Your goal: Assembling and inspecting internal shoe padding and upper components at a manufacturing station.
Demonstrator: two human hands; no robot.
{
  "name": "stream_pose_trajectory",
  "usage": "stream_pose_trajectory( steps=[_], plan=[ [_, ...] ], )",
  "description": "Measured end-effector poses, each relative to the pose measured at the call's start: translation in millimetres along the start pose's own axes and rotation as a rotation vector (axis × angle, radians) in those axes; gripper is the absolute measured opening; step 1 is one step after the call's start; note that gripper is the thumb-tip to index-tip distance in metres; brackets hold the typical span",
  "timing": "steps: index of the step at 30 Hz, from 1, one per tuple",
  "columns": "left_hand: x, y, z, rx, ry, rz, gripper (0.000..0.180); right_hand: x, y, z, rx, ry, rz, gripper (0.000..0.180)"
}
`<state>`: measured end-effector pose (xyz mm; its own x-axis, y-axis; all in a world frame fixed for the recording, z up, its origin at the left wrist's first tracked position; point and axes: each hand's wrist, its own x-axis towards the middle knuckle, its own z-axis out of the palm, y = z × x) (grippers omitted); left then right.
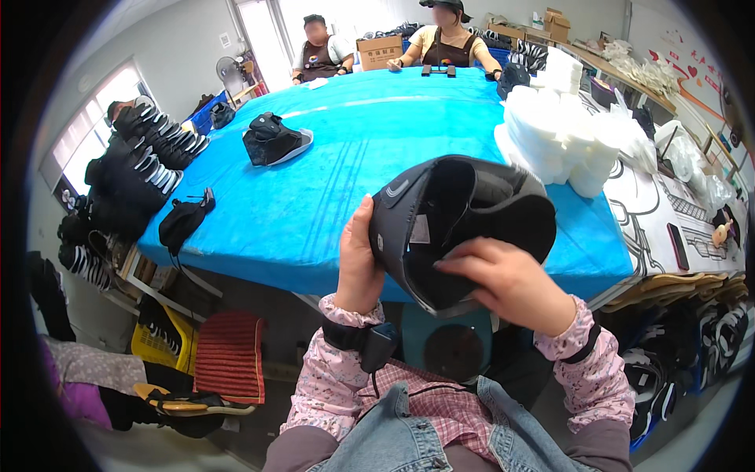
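A dark grey cap (397, 228) is held up above the near edge of the blue-covered table, its hollow inside turned toward me. A pale label (420, 229) shows on the inner lining. My left hand (360, 256) grips the cap's left side, thumb up along the outer panel. My right hand (507, 283) reaches into the opening from the right, fingers stretched toward the lining with the thumb apart from them. Whether those fingertips press on the fabric is hard to see. Further off on the table lies another black cap (271, 140) with a grey brim.
Blue sheeting (338, 189) covers the table. Stacked black caps (130, 177) line its left edge; a small black item (185, 223) lies nearby. White moulded pieces (550, 134) pile up at right, near a phone (677, 246). Two people sit across. A yellow crate (169, 334) stands lower left.
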<state>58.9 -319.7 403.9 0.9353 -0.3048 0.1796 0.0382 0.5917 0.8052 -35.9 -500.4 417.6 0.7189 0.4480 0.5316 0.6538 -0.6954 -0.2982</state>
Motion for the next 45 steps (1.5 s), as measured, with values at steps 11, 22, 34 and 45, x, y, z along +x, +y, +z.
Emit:
stream_pose_trajectory(
  steps=[11,22,34,45],
  plan=[
    [6.4,-2.2,-12.9,0.001,-0.041,-0.116,0.029,-1.9,-5.8,16.9,-0.001,-0.027,-0.070,0.025],
    [17.8,-15.6,-33.5,-0.443,-0.374,-0.046,0.022,5.0,2.9,9.6,0.614,0.164,0.385,0.014],
    [12.6,-2.2,-17.7,-0.246,-0.145,-0.062,0.031,11.9,-4.5,5.8,0.264,0.097,0.079,0.016],
    [-12.6,3.8,5.1,0.069,-0.023,-0.139,0.033,-5.1,-20.5,22.3,-0.176,0.013,-0.211,0.019]
  ],
)
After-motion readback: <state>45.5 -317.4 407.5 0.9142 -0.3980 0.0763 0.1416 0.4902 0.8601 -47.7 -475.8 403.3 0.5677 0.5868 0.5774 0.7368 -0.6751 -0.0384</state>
